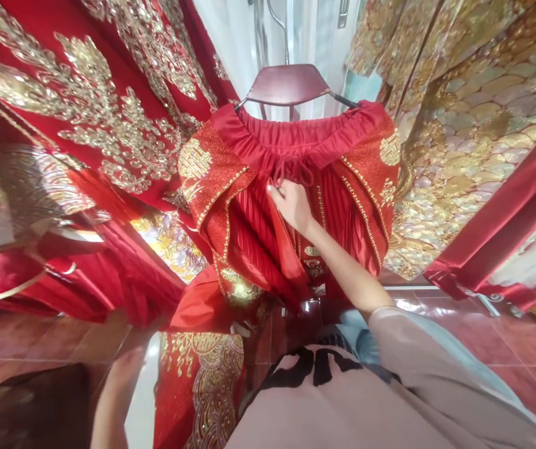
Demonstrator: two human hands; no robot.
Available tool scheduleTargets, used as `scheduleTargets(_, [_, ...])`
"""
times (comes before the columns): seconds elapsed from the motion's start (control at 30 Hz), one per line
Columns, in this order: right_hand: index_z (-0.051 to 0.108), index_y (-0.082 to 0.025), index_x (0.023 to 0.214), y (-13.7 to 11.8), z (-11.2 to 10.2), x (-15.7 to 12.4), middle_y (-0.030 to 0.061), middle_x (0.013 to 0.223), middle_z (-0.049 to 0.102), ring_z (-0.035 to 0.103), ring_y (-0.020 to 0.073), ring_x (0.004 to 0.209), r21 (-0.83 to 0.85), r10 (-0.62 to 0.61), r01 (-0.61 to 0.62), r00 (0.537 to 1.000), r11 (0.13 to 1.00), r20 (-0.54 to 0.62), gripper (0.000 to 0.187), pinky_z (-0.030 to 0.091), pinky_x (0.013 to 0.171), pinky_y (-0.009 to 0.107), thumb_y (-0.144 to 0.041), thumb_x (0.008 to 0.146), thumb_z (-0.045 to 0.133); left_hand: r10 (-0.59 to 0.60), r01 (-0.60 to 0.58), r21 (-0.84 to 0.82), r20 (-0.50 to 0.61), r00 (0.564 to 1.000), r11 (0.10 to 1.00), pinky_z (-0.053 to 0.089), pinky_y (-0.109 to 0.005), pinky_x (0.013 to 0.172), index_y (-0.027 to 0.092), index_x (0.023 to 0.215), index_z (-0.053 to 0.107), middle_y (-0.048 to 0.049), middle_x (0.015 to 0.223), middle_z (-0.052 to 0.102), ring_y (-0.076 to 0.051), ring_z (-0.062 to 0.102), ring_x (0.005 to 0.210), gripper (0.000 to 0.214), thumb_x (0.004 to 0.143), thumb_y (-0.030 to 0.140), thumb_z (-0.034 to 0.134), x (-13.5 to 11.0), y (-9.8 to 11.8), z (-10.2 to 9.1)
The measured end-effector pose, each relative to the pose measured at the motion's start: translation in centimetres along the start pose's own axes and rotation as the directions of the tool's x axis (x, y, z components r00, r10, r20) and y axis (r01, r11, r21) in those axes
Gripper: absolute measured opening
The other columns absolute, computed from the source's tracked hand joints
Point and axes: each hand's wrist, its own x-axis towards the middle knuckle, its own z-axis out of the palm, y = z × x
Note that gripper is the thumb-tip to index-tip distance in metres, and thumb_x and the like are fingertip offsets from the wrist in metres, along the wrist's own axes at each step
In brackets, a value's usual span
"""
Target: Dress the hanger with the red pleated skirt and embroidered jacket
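Observation:
A red pleated skirt (pixel 249 231) with gold trim hangs by its gathered waistband from a dark wooden hanger (pixel 291 84). My right hand (pixel 291 202) reaches up to the front of the skirt. Its fingers are pinched on the red fabric just under the tied drawstring (pixel 293 169). My left hand (pixel 125 374) is low at the left and blurred, beside a red cloth with gold embroidery (pixel 202 380) that hangs down below the skirt. Its fingers do not show clearly.
Red garments with heavy gold embroidery (pixel 90 100) hang close on the left. A gold scale-patterned garment (pixel 464 125) hangs on the right. Below lies a reddish tiled floor (pixel 483 337). A white curtain (pixel 239 37) is behind the hanger.

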Motion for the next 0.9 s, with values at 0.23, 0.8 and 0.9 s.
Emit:
scheduleTargets(0.23, [0.041,-0.017,0.05,6.8,1.1,-11.7,-0.0027,0.047,0.035,0.03,0.0078,0.046,0.027,0.187,-0.207,0.927,0.978,0.326,0.04,0.02,0.054,0.023,-0.034,0.085,0.051,0.558,-0.589,-0.117,-0.218,0.8,0.799,0.049,-0.042,0.084,0.026,0.089,0.066,-0.0018,0.093,0.071,-0.023,0.064,0.086,0.028,0.081,0.047,0.049,3.8,14.1,0.3])
scheduleTargets(0.8, [0.068,-0.015,0.103,4.6,-2.0,-12.5,0.0024,0.069,0.061,0.052,0.0113,0.055,0.075,0.25,-0.258,0.963,0.963,0.096,0.035,0.04,0.059,0.022,-0.036,0.086,0.046,0.978,-0.908,0.386,0.056,0.201,0.164,0.033,-0.048,0.105,0.012,0.099,0.068,-0.0117,0.09,0.064,-0.027,0.057,0.097,0.027,0.08,0.025,0.054,1.3,35.1,7.9])
scheduleTargets(0.9, [0.069,-0.013,0.1,3.2,-1.1,-9.1,0.003,0.072,0.063,0.052,0.0107,0.055,0.24,0.192,-0.194,0.981,0.951,0.032,0.033,0.041,0.059,0.022,-0.033,0.084,0.048,0.971,-0.931,0.334,0.131,0.2,0.147,0.031,-0.048,0.105,0.015,0.085,0.071,-0.0086,0.082,0.063,-0.025,0.057,0.092,0.021,0.079,0.024,0.054,1.1,34.9,7.3])
